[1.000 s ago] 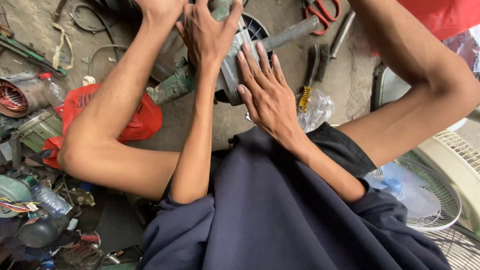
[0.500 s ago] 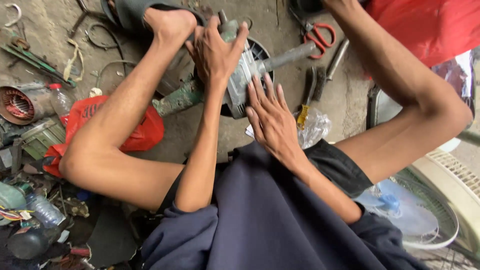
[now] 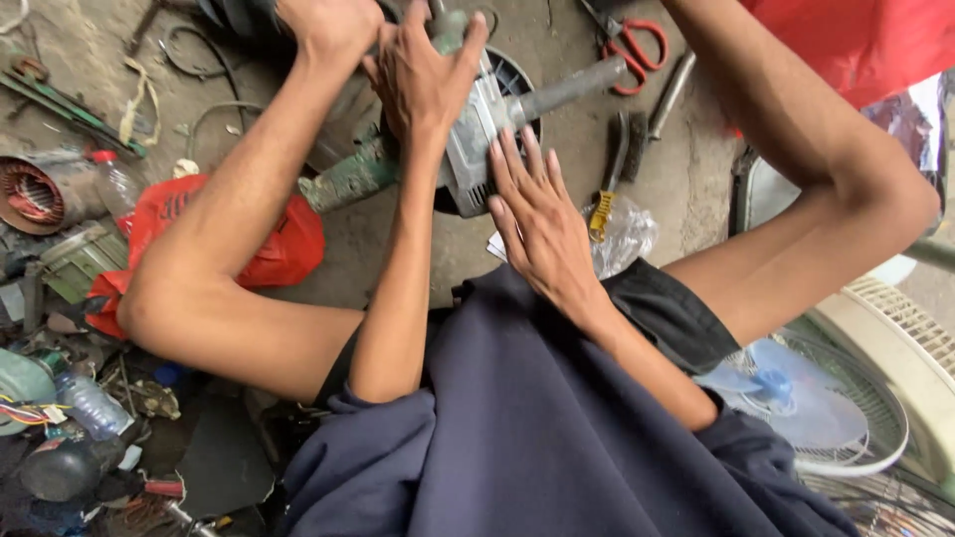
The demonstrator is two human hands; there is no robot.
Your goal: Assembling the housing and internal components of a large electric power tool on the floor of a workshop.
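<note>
Crouched low over a dusty concrete floor (image 3: 696,189), bare knees spread wide to either side of both hands. Off to the right of the right hand, well apart: a white fan (image 3: 796,398) with pale blue blades behind its grille. Left of the left hand, near the forearm: a crumpled red plastic bag (image 3: 274,249).

Between the hands and mostly beyond them: the grey motor housing (image 3: 477,139), lying on the floor with its steel shaft (image 3: 567,94) jutting away to the right. Left hand (image 3: 423,80) clamped over the top of that housing, fingers spread and curled down around it. Right hand (image 3: 542,219) laid flat and released, fingers straight, only the tips touching the housing's near ribbed face; gripping nothing.

Beyond the right hand, near the shaft tip: red-handled scissors (image 3: 637,40). Just right of its knuckles: a wire brush (image 3: 609,189) with a yellow grip, resting on a clear plastic bag (image 3: 632,239).

Seemingly a bracing step: pinning from above, steadying from the near side. Any further move probably calls for closing the flat hand into a real hold first, keeping the top grip firm, and minding the round housing's readiness to roll.
</note>
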